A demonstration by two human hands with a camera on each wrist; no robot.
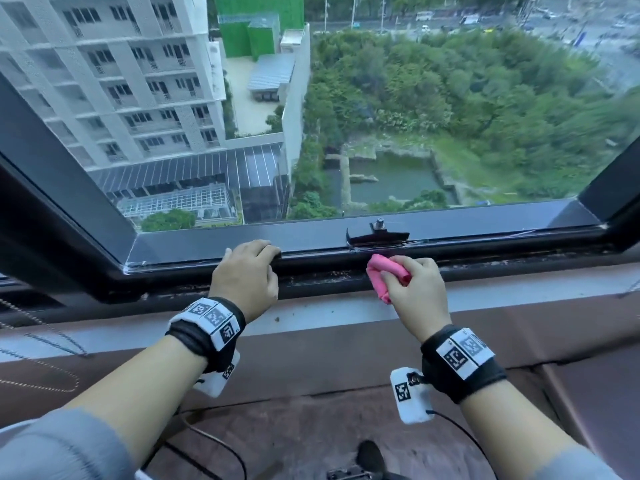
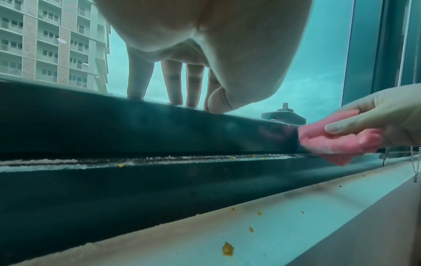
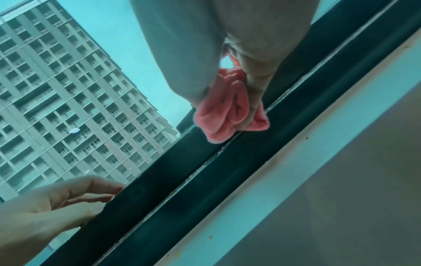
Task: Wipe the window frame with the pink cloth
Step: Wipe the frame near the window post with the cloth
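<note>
The dark window frame [image 1: 194, 242] runs across the head view below the glass. My left hand [image 1: 256, 254] rests on its bottom rail, fingertips [image 2: 176, 100] set on the rail's top edge and holding nothing. Further right, my right hand [image 1: 408, 282] grips a bunched pink cloth [image 1: 379, 277] just below the metal latch bracket [image 1: 379, 233]. The cloth [image 2: 330, 142] touches the rail's front face above the track. In the right wrist view the cloth [image 3: 225, 117] hangs from my fingers against the frame [image 3: 159, 180], with my left hand [image 3: 68, 198] at the lower left.
A dirty track [image 2: 136, 160] with white grit runs under the rail. The pale sill [image 2: 227, 225] carries yellow crumbs [image 2: 227, 249]. A brown padded surface [image 1: 346, 375] lies below the sill. A bead chain [image 1: 41, 327] hangs at the left, and cables [image 1: 207, 441] trail near me.
</note>
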